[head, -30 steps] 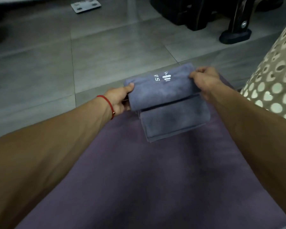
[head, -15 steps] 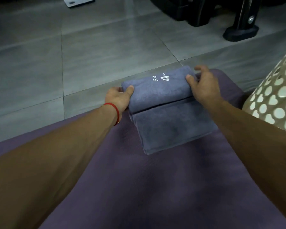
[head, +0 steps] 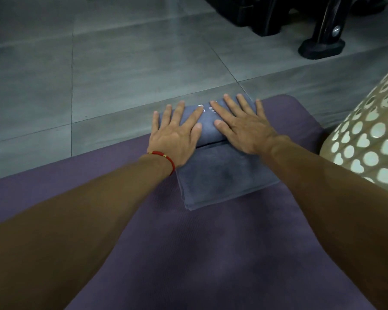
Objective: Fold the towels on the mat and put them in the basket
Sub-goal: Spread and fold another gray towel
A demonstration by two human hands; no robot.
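Two flat hands, left hand (head: 175, 135) and right hand (head: 242, 128), press one folded towel (head: 224, 175).

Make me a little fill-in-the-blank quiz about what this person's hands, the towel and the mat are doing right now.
1. Both hands, the left hand and the right hand, press flat on the folded ____.
2. The towel lies on a ____ mat.
3. A red string circles the ____ wrist.
4. The basket has ____-shaped holes.

Missing words: towel; purple; left; heart
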